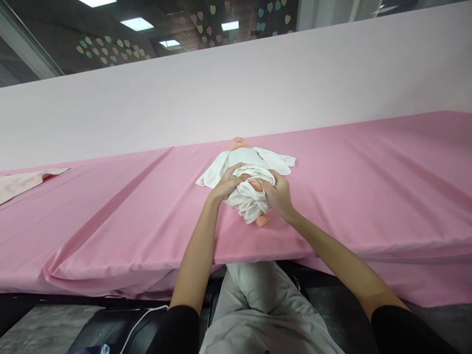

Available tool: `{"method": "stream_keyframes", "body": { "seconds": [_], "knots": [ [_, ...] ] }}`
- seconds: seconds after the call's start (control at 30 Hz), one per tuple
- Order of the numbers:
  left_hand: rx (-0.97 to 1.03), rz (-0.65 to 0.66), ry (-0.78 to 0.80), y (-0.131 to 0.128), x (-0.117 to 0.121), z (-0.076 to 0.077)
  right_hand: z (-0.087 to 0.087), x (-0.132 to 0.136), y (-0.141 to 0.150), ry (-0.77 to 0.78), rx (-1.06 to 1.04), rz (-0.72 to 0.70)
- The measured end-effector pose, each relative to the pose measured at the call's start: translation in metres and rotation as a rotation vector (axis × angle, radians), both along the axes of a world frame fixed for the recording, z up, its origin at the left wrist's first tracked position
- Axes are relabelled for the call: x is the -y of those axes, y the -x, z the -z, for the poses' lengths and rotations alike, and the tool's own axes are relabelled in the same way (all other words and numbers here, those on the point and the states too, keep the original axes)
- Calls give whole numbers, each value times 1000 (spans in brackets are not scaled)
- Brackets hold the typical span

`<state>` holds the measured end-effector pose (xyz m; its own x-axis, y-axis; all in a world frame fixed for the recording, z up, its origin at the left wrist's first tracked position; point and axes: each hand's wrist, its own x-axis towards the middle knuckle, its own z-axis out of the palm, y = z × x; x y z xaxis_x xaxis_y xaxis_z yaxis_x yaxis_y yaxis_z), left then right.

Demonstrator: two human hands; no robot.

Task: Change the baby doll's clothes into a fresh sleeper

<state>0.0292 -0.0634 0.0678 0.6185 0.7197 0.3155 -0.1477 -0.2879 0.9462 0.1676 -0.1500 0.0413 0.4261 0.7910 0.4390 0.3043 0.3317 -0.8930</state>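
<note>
A baby doll (239, 143) lies on its back on the pink cloth, its head toward the wall. It wears a white long-sleeved top (245, 156) with both sleeves spread outward. White baby pants (248, 200) are bunched around its legs, and one foot (262, 220) sticks out at the near end. Fingers of my left hand (227, 186) are closed on the left edge of the bunched pants. On the other side, my right hand (279, 193) grips the right edge. Between my hands, a bit of the doll's leg or foot shows through an opening in the fabric.
The pink cloth (350, 196) covers the table and hangs over its front edge. A pale pink piece of fabric (25, 183) lies at the far left. Behind the table stands a white wall (221, 98) with windows above. A black chair and white cable are below left.
</note>
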Motion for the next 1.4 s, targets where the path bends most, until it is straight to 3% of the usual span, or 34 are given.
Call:
{"method": "stream_keyframes", "body": {
  "seconds": [0.3,0.6,0.73,0.8,0.97,1.13,1.4],
  "knots": [
    [167,145,211,-12,0,20,-6,-3,-2,-167,-267,-75],
    [151,150,284,-5,-5,26,-5,-10,-9,-100,-550,-302],
    [188,153,312,2,-7,26,-9,-9,-12,-54,-502,-505],
    [181,147,324,4,-7,25,-9,-8,-14,-72,-381,-536],
    [137,106,284,2,-4,24,-5,-9,-14,-179,67,-329],
    [117,104,193,0,-8,26,-2,-11,-14,-247,319,-180],
    [-124,51,60,0,-18,24,6,-31,-36,-123,29,-150]
  ]
}}
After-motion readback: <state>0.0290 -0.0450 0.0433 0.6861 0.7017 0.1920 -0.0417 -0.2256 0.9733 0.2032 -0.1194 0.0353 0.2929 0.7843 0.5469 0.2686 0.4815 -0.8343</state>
